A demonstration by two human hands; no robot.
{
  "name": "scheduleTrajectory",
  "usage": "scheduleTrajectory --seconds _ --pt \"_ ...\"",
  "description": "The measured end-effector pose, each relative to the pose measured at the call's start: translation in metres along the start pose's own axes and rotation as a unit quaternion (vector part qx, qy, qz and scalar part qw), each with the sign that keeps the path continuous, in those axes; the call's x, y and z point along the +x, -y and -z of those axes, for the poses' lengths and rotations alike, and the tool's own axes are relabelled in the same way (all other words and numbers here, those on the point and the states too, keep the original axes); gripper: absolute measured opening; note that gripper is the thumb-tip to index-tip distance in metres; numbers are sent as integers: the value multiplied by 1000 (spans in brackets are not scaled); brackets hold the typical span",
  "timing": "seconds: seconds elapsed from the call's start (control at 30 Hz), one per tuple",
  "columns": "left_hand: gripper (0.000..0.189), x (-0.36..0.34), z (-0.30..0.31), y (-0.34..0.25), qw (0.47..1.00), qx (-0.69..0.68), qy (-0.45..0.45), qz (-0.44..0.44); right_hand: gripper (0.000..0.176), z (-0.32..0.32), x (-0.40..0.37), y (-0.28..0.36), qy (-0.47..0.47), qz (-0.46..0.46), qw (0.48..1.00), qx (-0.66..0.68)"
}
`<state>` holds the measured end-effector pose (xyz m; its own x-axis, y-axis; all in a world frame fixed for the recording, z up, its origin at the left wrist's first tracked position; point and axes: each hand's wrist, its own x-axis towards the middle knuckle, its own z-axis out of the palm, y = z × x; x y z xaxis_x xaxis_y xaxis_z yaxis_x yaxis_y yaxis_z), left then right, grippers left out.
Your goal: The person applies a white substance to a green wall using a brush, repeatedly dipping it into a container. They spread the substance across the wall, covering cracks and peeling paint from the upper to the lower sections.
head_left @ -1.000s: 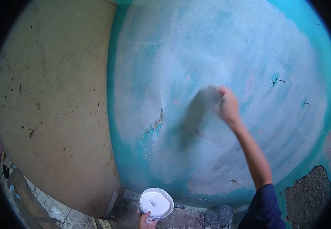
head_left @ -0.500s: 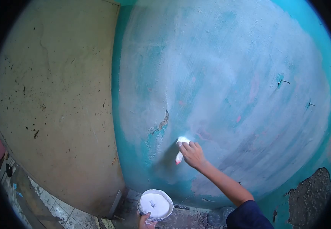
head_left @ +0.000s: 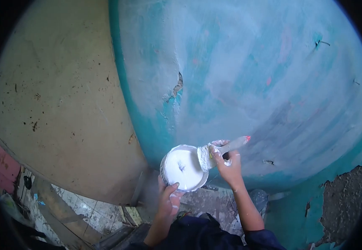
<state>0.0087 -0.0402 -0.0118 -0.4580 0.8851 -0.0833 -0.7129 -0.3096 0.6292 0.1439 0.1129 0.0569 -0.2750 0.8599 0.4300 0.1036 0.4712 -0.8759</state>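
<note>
My left hand [head_left: 169, 199] grips a round tub [head_left: 164, 161] by its lower left side, thumb over the rim. White paint [head_left: 183, 170] fills much of the tub, with a small grey mark near its middle. My right hand [head_left: 227, 161] is closed around a paintbrush [head_left: 236, 144], which lies nearly level. The brush's paint-coated white head overlaps the tub's right rim, and its red-tipped handle points up and right. White paint smears the fingers of my right hand.
Ahead is a turquoise wall [head_left: 231, 104] with streaky whitish paint, a crack [head_left: 178, 85] and bare patch [head_left: 344, 204]. At left stands a stained beige panel [head_left: 64, 104]. Below lie floor tiles [head_left: 85, 206] and boards [head_left: 58, 202]. A nail [head_left: 323, 43] sticks out at upper right.
My right hand has drawn the paintbrush down from the wall to the tub's rim, and the handle now points up and right. The tub sits higher in view; the camera has tilted down.
</note>
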Motion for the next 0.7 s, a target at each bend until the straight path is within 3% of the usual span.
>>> scheduleTrajectory --seconds 0.1,0.17,0.43,0.53,0.6,0.67,0.7 --pt "71 1 -11 5 1000 6 18 11 29 10 -17 4 13 -3 994 -106" --pt "68 -2 -23 8 999 -36 30 16 30 15 -24 6 6 -10 992 -126" --pt "73 -10 -49 42 999 5 24 42 33 44 -31 -9 4 2 977 -212" --pt "74 -13 -63 55 999 6 18 46 31 64 -34 -24 -15 11 985 -170" --pt "74 -15 -72 64 999 4 15 44 24 79 -35 -35 -94 -55 994 4" --pt "73 -16 -82 73 999 11 9 47 19 99 -37 -39 -105 -79 990 60" --pt "73 -17 -83 79 999 12 10 48 21 108 -39 -44 -141 -130 969 159"
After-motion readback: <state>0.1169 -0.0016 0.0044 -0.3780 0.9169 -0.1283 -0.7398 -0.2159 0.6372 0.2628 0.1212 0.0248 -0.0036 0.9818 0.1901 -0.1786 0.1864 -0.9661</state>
